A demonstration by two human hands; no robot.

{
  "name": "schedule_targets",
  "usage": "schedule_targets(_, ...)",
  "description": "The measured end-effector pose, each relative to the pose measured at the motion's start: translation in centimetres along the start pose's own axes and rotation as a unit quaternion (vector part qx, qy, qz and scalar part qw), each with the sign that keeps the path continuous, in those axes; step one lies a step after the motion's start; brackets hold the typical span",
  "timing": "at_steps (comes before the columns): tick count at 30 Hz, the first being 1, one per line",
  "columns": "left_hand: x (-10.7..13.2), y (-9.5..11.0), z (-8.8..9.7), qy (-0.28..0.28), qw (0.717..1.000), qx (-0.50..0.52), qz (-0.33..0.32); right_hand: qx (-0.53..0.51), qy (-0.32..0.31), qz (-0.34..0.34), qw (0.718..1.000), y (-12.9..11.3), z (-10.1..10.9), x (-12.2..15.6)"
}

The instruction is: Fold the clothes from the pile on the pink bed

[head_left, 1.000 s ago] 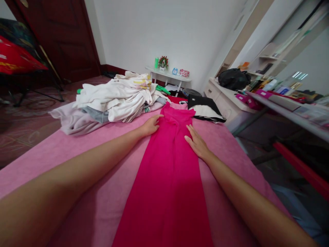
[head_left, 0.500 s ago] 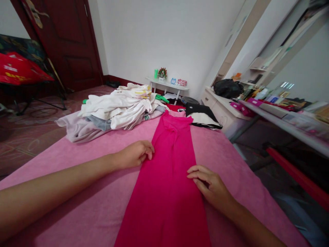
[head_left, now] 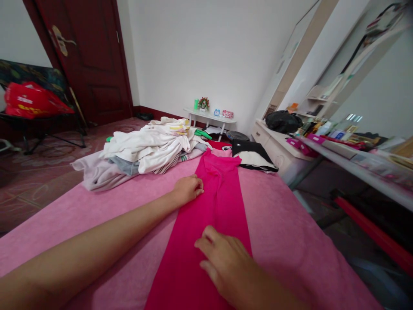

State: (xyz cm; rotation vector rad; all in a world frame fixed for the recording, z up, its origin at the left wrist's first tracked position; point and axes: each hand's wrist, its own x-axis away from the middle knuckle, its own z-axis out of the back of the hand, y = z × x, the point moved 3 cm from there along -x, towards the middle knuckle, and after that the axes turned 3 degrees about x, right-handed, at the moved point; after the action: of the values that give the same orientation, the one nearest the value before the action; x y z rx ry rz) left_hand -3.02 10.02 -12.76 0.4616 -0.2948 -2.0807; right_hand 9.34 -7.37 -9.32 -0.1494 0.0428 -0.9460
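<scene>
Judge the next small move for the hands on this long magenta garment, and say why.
Probably fold the near end up toward the far end: the magenta garment lies flat and narrow on the pink cover, the left hand rests at its left edge and the right hand presses its middle.

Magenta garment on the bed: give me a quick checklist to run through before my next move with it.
1. The magenta garment lies long and flat on the pink bed cover: ok.
2. The left hand touches its left edge: ok. Whether it pinches the fabric: cannot tell.
3. The right hand rests open on its near middle: ok.
4. Far end clear of the pile of clothes and the black and white item: cannot tell, both lie very close.
5. Near end in view: not ok, cut off by the lower edge of the picture.
</scene>
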Motion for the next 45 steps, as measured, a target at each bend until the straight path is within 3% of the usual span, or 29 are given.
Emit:
schedule_targets(3, 0.2, 0.0, -0.3, 0.021, 1.000, 0.007, -0.011, 0.011, -0.072, 0.085, 0.994, -2.9, -1.8, -0.2)
schedule_targets(8, 0.1, -0.6, -0.5, 0.034, 0.997, 0.062, 0.009, 0.001, -0.061, 0.086, 0.994, -6.6, -5.1, -1.6)
schedule_targets(12, -0.3, -1.0, -0.3, 0.021, 0.998, 0.066, 0.013, -0.007, -0.099, 0.146, 0.984, -8.2, -5.8, -3.3)
schedule_targets(15, -0.5, -1.0, -0.2, 0.011, 0.998, 0.055, 0.028, -0.024, -0.106, 0.162, 0.981, -8.3, -5.8, -3.9)
schedule_targets(21, -0.6, -0.7, -0.4, -0.002, 0.998, 0.044, 0.045, 0.000, -0.126, 0.057, 0.990, -8.4, -6.5, -4.2)
schedule_targets(25, -0.5, -0.5, -0.4, 0.007, 0.998, 0.044, 0.047, -0.038, -0.161, 0.133, 0.977, -8.2, -5.2, -4.7)
schedule_targets(30, -0.5, -1.0, -0.4, 0.015, 0.996, 0.077, 0.032, -0.150, -0.116, 0.152, 0.970, -6.5, -2.4, -4.0)
schedule_targets(33, -0.7, -1.8, -0.3, 0.007, 0.993, 0.116, 0.033, -0.185, -0.105, 0.175, 0.961, -6.7, -1.8, -3.6)
schedule_targets(40, -0.7, -2.0, -0.1, 0.001, 0.990, 0.138, 0.026, -0.002, -0.147, 0.132, 0.980, -7.9, -4.0, -4.9)
schedule_targets(45, -0.6, -1.6, -0.1, 0.005, 0.991, 0.130, 0.027, -0.031, -0.163, 0.157, 0.974, -8.0, -4.1, -4.7)
